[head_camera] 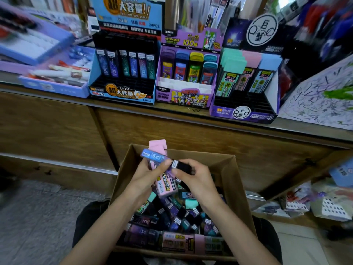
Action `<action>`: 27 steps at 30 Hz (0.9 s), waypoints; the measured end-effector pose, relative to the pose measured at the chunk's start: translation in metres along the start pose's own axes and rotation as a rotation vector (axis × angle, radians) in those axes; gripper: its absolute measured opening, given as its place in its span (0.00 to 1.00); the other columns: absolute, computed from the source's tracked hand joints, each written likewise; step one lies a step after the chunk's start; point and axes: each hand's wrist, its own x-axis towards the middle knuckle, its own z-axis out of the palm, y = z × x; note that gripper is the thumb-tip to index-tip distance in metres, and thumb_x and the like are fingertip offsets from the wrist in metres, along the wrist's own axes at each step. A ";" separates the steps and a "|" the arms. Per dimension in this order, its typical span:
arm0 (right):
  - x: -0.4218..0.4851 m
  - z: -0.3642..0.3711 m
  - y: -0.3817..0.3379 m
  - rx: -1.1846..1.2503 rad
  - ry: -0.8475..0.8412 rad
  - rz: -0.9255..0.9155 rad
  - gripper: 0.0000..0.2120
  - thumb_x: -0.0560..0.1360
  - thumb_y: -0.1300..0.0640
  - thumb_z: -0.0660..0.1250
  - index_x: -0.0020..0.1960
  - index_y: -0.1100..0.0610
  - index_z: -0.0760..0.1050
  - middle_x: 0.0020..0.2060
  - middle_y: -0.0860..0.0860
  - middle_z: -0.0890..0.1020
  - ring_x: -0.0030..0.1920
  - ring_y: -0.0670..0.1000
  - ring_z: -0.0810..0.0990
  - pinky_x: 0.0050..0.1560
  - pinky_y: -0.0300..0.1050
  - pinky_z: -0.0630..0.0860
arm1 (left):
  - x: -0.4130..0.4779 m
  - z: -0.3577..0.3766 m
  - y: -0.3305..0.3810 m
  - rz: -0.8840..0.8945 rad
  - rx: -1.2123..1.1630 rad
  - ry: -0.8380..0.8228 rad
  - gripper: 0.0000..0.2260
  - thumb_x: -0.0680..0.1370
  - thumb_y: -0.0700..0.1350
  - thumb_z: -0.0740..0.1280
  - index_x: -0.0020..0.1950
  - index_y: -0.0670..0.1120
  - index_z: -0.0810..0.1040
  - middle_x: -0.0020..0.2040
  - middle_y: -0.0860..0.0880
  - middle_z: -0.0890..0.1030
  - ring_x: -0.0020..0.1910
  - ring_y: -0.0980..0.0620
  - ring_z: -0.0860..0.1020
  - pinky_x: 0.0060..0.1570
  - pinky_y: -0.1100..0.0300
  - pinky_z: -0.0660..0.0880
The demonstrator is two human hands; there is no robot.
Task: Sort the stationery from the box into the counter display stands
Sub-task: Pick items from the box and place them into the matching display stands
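A cardboard box (236,180) full of pencil-lead cases rests on my lap. Above it, my left hand (147,173) grips a bundle of cases: a pink-capped case (158,145) and a pink one with a yellow label (165,185). A blue constellation case (154,156) with a black end lies across the bundle; my right hand (194,178) pinches its black end. On the counter stand three display stands: a blue one (122,92) with dark constellation cases, a purple Ultraman one (184,96), and a dark purple one (242,111) with green, pink and blue cases.
A light-blue tray of pens (55,83) sits left of the stands. A scribbled test sheet (321,98) lies at the counter's right. The wooden counter front (191,131) rises just behind the box. Packets crowd a low shelf (315,203) at the right.
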 end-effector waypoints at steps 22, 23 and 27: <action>0.080 0.012 -0.158 0.035 -0.025 -0.243 0.04 0.76 0.60 0.66 0.47 0.54 0.79 0.40 0.49 0.84 0.43 0.49 0.83 0.42 0.42 0.79 | 0.014 -0.058 0.125 0.283 0.121 0.131 0.11 0.73 0.40 0.67 0.54 0.40 0.74 0.38 0.50 0.85 0.34 0.55 0.82 0.31 0.62 0.77; 0.088 0.015 -0.170 0.005 -0.015 -0.282 0.04 0.76 0.60 0.66 0.46 0.54 0.79 0.39 0.49 0.84 0.41 0.48 0.83 0.40 0.40 0.79 | 0.015 -0.062 0.131 0.299 0.123 0.138 0.14 0.72 0.42 0.68 0.55 0.39 0.74 0.38 0.49 0.85 0.35 0.54 0.82 0.32 0.62 0.77; 0.126 0.035 -0.213 -0.171 0.063 -0.416 0.06 0.75 0.62 0.68 0.51 0.62 0.78 0.36 0.50 0.82 0.33 0.44 0.80 0.34 0.36 0.78 | 0.019 -0.078 0.149 0.347 0.144 0.171 0.20 0.68 0.46 0.70 0.56 0.38 0.74 0.40 0.48 0.85 0.37 0.54 0.83 0.33 0.63 0.77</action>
